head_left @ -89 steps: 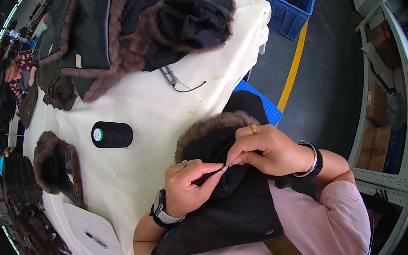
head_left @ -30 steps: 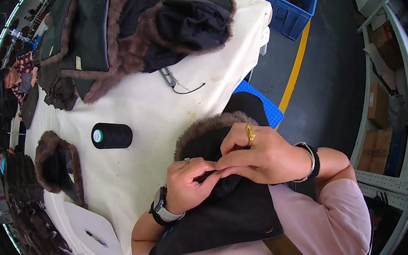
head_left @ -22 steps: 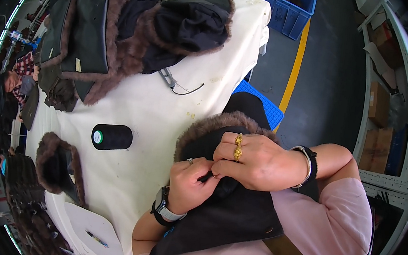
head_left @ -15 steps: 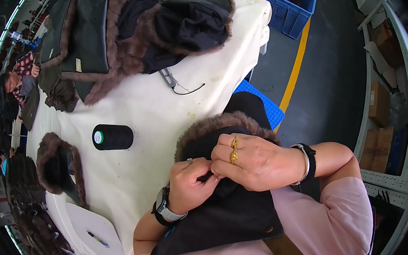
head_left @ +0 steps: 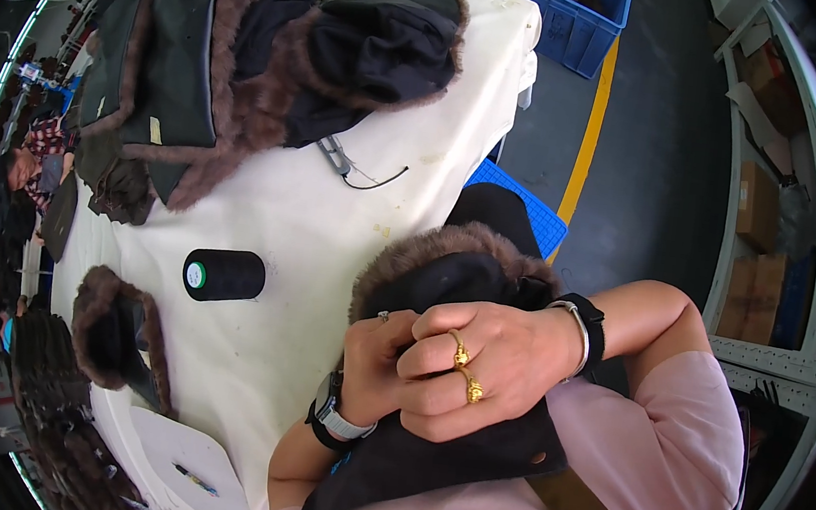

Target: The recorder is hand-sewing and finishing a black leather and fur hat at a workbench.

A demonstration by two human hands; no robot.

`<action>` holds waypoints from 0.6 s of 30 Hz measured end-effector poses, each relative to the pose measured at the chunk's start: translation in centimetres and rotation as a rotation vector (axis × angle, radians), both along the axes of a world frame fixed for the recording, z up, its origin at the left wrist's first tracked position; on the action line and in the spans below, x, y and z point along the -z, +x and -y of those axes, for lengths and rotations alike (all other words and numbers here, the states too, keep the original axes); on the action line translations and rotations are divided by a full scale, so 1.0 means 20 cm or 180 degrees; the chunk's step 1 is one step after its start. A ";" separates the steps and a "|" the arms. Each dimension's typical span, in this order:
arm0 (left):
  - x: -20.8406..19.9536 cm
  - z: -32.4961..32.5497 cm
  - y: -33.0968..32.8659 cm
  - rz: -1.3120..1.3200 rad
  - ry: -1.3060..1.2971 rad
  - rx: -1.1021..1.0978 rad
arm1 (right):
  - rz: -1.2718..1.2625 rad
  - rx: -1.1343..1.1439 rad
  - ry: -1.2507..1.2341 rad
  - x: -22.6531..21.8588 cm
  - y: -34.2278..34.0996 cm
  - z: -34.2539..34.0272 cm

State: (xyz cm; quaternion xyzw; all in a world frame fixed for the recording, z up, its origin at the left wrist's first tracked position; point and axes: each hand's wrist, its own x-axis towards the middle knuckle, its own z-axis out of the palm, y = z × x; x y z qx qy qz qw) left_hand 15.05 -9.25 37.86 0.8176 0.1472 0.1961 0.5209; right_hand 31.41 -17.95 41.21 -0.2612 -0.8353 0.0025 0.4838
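Observation:
A black garment with a brown fur trim [head_left: 448, 260] lies across my lap at the near edge of the white table [head_left: 330, 236]. My left hand [head_left: 371, 362], with a watch on the wrist, pinches the black fabric just below the fur. My right hand [head_left: 476, 369], wearing two gold rings and a dark wristband, lies over the left and grips the same fabric. What sits between the fingers is hidden.
A black thread spool [head_left: 222, 275] lies on the table to the left. A pile of fur-trimmed dark garments [head_left: 249, 56] fills the far end, another fur piece [head_left: 117, 333] sits near left. Small snips [head_left: 337, 157] lie mid-table. A blue crate [head_left: 571, 17] stands on the floor.
My right hand has moved down and left over my left hand, covering the spot where the fingers pinched the fabric. The garment has shifted slightly.

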 end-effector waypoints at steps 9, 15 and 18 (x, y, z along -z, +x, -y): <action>-0.05 0.02 0.00 0.0057 0.0408 -0.0272 | -0.3617 0.0078 -0.0431 -0.37 0.63 0.22; -0.06 0.03 0.02 0.0064 0.0288 -0.0368 | -0.3206 0.1921 0.1085 -0.44 0.98 0.29; -0.06 0.03 0.02 0.0099 0.0243 -0.0391 | -0.2745 0.2065 0.0075 -0.36 0.94 0.29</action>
